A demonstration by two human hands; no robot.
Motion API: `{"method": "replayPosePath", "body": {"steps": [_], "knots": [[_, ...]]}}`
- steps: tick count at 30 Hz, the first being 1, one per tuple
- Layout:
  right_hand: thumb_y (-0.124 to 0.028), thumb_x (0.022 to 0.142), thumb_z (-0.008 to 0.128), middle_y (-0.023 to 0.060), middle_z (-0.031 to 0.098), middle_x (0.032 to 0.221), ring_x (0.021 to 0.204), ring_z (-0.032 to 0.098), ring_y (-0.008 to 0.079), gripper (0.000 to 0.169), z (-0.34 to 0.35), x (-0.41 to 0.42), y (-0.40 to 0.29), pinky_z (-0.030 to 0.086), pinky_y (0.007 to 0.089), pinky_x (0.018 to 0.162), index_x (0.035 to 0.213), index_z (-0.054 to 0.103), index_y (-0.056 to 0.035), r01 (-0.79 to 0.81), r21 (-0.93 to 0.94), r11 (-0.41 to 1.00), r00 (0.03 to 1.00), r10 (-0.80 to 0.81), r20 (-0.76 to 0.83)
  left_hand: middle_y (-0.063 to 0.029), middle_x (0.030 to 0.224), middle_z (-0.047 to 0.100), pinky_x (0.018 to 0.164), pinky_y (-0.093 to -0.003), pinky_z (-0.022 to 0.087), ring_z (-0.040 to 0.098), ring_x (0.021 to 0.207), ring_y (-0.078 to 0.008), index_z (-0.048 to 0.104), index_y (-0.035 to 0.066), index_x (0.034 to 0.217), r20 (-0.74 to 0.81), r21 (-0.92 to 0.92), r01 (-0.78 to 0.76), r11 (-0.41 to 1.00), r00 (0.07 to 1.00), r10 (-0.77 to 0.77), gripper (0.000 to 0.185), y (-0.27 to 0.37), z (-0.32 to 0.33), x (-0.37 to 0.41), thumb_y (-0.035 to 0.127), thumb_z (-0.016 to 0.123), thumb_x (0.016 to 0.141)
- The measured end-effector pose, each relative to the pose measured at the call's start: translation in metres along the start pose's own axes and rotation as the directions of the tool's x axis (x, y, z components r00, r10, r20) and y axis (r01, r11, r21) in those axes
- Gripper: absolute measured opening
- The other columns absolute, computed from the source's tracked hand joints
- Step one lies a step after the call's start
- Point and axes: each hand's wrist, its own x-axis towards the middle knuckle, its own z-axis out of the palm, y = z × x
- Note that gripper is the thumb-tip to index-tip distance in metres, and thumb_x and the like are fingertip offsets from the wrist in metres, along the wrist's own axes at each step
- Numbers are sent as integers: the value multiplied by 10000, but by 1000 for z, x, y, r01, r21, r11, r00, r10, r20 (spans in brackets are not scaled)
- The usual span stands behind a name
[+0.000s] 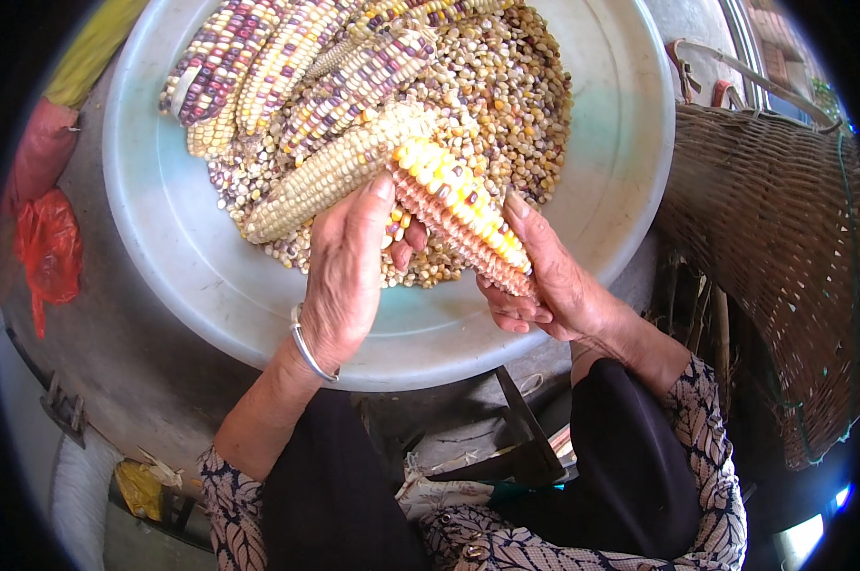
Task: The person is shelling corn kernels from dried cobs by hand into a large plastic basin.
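Observation:
A partly shelled corn cob (466, 207) slants across the middle, over a large pale plastic basin. Yellow kernels with a few dark ones cover its upper side, and a bare reddish strip runs along it. My right hand (544, 278) grips its lower end, thumb along the kernels and fingers curled beneath. At the upper end, my left hand (348, 250) has its thumb against the cob's edge and its fingertips below. Just behind, a pale whole ear of corn (316, 182) lies on loose corn kernels (508, 86).
Several multicoloured ears (287, 64) are heaped at the left of the basin (152, 193). To the right stands a woven wicker basket (765, 214). A red plastic bag (48, 243) is on the left, and a yellow wrapper (139, 489) at lower left.

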Motion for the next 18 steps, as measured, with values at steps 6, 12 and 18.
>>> {"method": "replayPosePath", "body": {"steps": [6,12,18], "knots": [[-657,908,174,-17,378,448,330,298,63,696,0,2,5,303,201,348,1045,542,-82,134,-51,990,991,-133,16,-30,868,595,620,-221,382,490,685,-84,562,37,1023,53,-11,37,999,998,-37,396,3,3,5,403,440,931],[-593,941,193,10,459,521,415,392,72,662,4,5,5,338,207,382,910,559,-43,284,-224,932,947,-309,-84,-10,821,562,572,-196,399,469,664,-41,547,4,1058,200,24,89,996,976,-92,310,-4,21,-3,257,609,889],[-533,963,254,28,498,580,482,426,75,555,8,2,4,364,220,421,907,487,-33,356,-317,879,898,-416,-143,-14,828,563,574,-213,421,485,657,-51,535,-11,1066,187,62,22,998,982,-33,279,-8,30,-7,192,600,885]]}}
